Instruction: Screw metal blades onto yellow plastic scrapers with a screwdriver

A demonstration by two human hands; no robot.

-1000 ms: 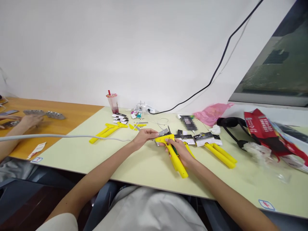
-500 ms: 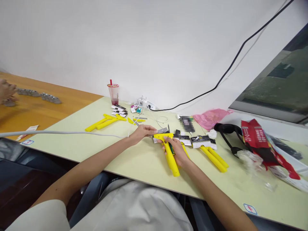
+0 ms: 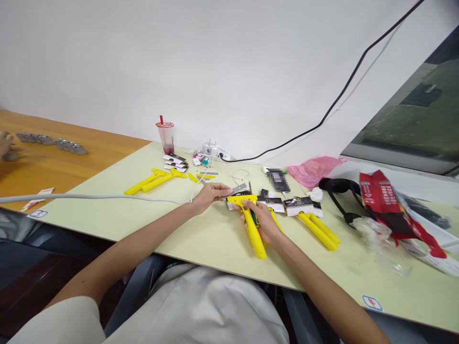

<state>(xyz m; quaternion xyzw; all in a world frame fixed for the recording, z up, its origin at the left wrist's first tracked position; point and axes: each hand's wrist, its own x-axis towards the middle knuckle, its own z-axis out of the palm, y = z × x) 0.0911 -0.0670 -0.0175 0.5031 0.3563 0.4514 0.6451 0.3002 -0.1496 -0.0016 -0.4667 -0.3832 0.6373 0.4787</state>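
Observation:
Pinched in the fingers of my left hand [image 3: 211, 196] is a flat grey metal blade [image 3: 238, 189], just above the head of a yellow scraper handle [image 3: 255, 239]. My right hand [image 3: 265, 222] is closed around that handle, its thumb on the part below the wide head. A dark green tool handle [image 3: 255, 218], apparently a screwdriver's, shows under the same fingers, with a thin shaft [image 3: 250, 187] rising behind the scraper head. More yellow scrapers with black-and-white card sleeves [image 3: 300, 206] lie right of my right hand.
Two bare yellow scraper handles [image 3: 163, 179] lie at the left near stacked cards [image 3: 175, 162] and a drink cup [image 3: 166, 138]. Small yellow pieces [image 3: 204, 177] sit beyond my left hand. A red bag [image 3: 380, 196] and black headphones [image 3: 339, 196] are at the right. A white cable [image 3: 107, 197] crosses the left.
The blade in my left hand has shifted slightly left and now tilts up more, showing more of its length. My right hand keeps its hold on the scraper handle. The view has shifted slightly.

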